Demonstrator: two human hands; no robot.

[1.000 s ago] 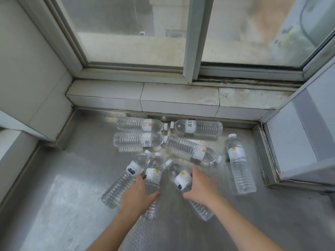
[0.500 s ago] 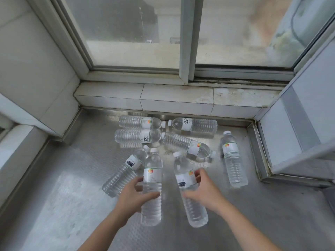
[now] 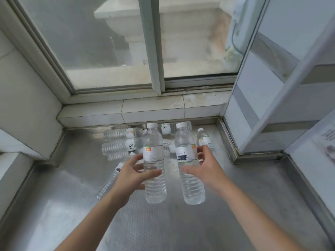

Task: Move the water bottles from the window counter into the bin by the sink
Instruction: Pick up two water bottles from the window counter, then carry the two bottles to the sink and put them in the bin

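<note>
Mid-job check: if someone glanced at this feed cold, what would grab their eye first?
Two clear water bottles held upright, caps up, in the middle of the view: the left hand grips one bottle, the right hand grips the other. Behind them, more bottles lie on their sides in a cluster on the steel counter below the window.

Clear ribbed bottles [image 3: 154, 160], white caps, on dimpled grey steel counter [image 3: 244, 187].
</note>
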